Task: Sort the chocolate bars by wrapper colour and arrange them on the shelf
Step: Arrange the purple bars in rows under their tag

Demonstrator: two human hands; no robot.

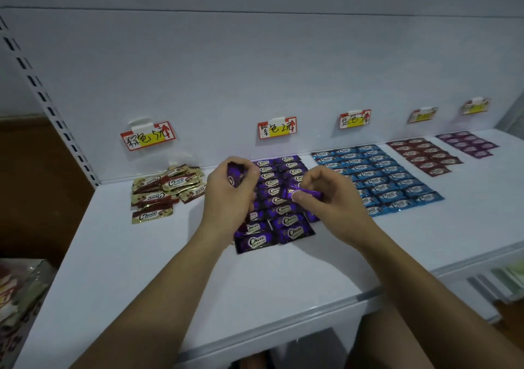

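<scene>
Both forearms reach in over the near edge of the white metal shelf (141,269). Above the flat block of shiny purple foil-wrapped chocolate bars (283,221), the right hand (331,198) pinches a single purple bar (307,193) by thumb and curled fingers, its long axis running left to right, roughly parallel with the bars just below. The left hand (226,195), over the block's left edge, is clenched round a small bunch of spare purple bars (235,173), so the right hand looks better placed to lay its bar down. Behind the block hangs a red-and-yellow handwritten price tag (277,127).
</scene>
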